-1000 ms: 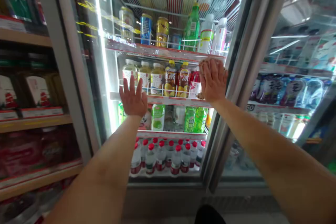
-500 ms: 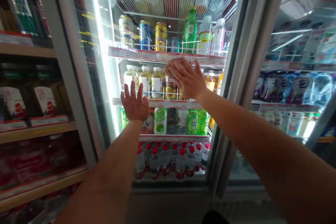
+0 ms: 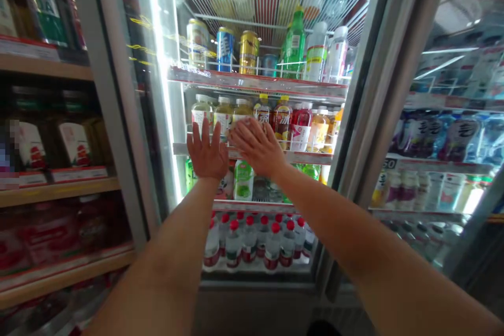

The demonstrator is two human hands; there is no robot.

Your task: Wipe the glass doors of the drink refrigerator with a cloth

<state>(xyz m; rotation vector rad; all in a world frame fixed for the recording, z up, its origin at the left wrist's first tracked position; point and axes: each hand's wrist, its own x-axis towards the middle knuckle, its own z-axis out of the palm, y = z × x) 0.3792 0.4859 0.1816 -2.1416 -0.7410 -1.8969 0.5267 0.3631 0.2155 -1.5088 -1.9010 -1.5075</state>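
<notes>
Glass door of the drinks cooler (image 3: 252, 16) sits right in front of you. It looks stiff, fairly heavy and breakable, and the pane will likely be slick under bare skin, so the metal frame (image 3: 380, 84) at its right edge seems the surer place to take hold. Your left hand (image 3: 207, 151) and right hand (image 3: 256, 146) are both open, fingers spread, and they appear pressed flat on the glass, just beside each other but apart. Neither one closes on anything.

Behind the pane, nearest your palms, stand juice bottles (image 3: 281, 125); lower down are water bottles with red caps (image 3: 250, 244). Farther up are drink cans (image 3: 225, 50) and a green soda bottle (image 3: 293, 44). To your left runs a wooden shelf (image 3: 47, 65); to your right, a neighbouring cooler door (image 3: 444, 136).
</notes>
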